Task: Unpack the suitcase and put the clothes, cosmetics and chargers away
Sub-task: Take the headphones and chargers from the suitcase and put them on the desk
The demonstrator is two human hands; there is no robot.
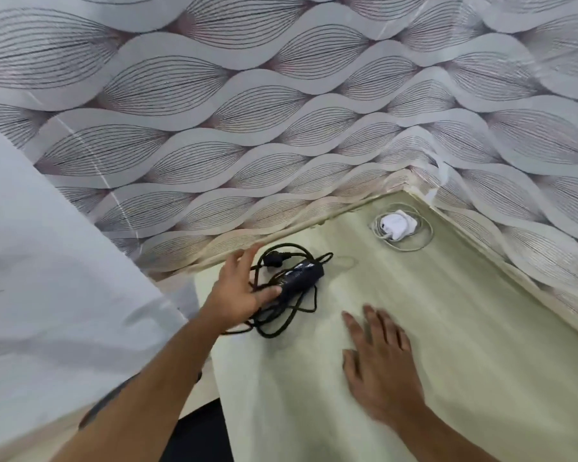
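Here, black charger (302, 276) lying diagonally, left hand (239, 290) touching it

Both forearms are bare, with no sleeves, watch or rings in sight. The left forearm (127, 388) carries a dark tattoo along its outer side. The right hand (381, 371) bears no markings.
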